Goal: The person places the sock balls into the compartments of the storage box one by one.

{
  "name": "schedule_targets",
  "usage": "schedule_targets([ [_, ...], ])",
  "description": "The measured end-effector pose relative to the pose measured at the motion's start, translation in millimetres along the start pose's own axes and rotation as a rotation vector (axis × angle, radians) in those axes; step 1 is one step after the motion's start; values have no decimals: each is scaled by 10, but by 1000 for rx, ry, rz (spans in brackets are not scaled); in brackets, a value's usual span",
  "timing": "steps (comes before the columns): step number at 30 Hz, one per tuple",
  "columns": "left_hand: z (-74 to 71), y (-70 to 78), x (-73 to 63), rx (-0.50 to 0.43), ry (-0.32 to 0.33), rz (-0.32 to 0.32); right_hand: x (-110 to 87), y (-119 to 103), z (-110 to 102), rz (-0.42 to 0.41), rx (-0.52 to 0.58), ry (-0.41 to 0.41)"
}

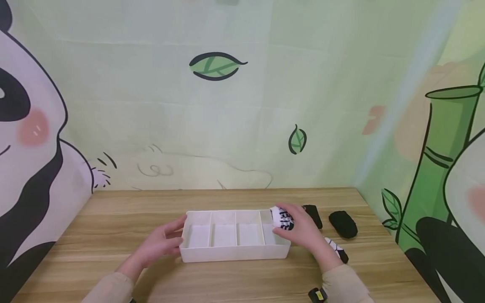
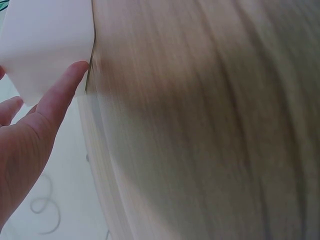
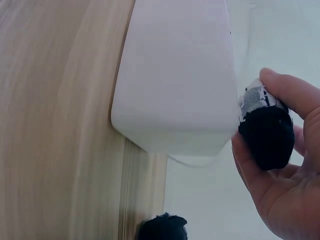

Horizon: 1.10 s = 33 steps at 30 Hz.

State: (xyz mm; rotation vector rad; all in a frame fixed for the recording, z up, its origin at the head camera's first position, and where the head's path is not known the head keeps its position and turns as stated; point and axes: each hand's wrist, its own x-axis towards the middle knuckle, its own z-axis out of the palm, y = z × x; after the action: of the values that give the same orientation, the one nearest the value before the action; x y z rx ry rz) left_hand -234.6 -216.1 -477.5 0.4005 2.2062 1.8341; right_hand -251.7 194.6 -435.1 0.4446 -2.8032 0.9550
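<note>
A white box with several compartments in a row stands on the table. My left hand touches its left end; in the left wrist view the thumb lies straight against the box wall. At the other end, my right hand pinches a rolled black-and-white sock between thumb and fingers, over the rightmost compartment. The right wrist view shows the sock's black part beside the box's rim, held above the tabletop.
Right of the box lie a black folded sock, partly behind my right hand, another black rolled sock, and a white-and-black sock partly behind my right wrist. A printed cloth hangs behind the table.
</note>
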Motion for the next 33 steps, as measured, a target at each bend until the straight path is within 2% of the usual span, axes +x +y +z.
schedule_targets([
  [10,12,32,-1,16,6,-6,54,-48,104,65,-4,-3],
  [18,5,24,1,14,10,-7,72,-95,127,57,-27,6],
  [22,10,32,-2,8,13,-10,69,-130,133,57,-82,-7],
  [26,17,40,-6,7,13,-14,66,-178,127,34,-139,-32],
  [33,23,56,-13,-1,7,-11,50,-208,120,-11,-170,-47],
])
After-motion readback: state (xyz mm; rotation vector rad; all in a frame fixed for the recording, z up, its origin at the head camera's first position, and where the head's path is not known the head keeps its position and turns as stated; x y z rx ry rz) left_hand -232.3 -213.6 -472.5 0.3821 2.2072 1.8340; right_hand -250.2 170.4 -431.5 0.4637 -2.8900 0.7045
